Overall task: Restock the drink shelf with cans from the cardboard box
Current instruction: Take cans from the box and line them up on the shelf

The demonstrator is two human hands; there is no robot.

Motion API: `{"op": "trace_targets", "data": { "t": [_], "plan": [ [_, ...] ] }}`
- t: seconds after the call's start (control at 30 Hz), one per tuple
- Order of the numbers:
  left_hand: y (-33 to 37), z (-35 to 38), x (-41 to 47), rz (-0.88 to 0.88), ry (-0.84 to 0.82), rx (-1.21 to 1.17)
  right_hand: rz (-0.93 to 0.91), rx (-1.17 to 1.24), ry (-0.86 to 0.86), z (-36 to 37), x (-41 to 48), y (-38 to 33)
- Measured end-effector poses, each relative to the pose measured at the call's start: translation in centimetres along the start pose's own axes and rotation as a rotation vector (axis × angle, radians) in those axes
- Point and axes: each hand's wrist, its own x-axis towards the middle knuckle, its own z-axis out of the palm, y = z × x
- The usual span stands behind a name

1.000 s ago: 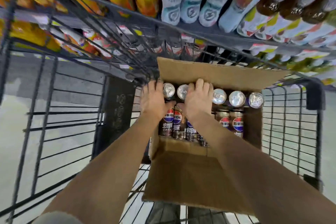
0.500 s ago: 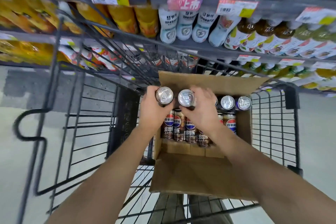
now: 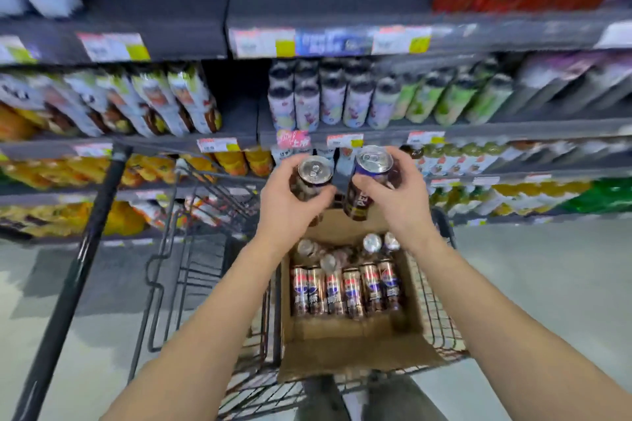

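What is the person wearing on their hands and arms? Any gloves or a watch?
No gloves! The left hand and the right hand are bare, with no ring that I can make out. There is no watch or bracelet on either wrist. The forearms are uncovered right down to the bottom edge of the picture, so no sleeve shows.
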Motion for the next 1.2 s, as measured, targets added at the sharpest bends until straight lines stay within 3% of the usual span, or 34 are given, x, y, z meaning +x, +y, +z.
{"op": "trace_targets", "data": {
  "t": [0.2, 0.43, 0.87, 1.2],
  "plan": [
    [11.0, 1.8, 1.0, 0.145, -0.135, -0.04, -0.134, -0.036, 0.07, -8.2, -0.4, -6.1],
    [20.9, 8.6, -0.7, 0.25, -0.13, -0.041, -0.252, -0.063, 0.121, -20.6, -1.6, -10.6],
    [37.8, 28.1, -8.5, 0.288, -0.17, -0.151, -0.293, -0.091, 0.16, -48.5, -4.0, -13.4],
    [46.3, 37.8, -8.1, 0.281, -0.274, -0.205, -0.259, -0.046, 0.217, -60.8, -1.3, -14.5]
  ]
}}
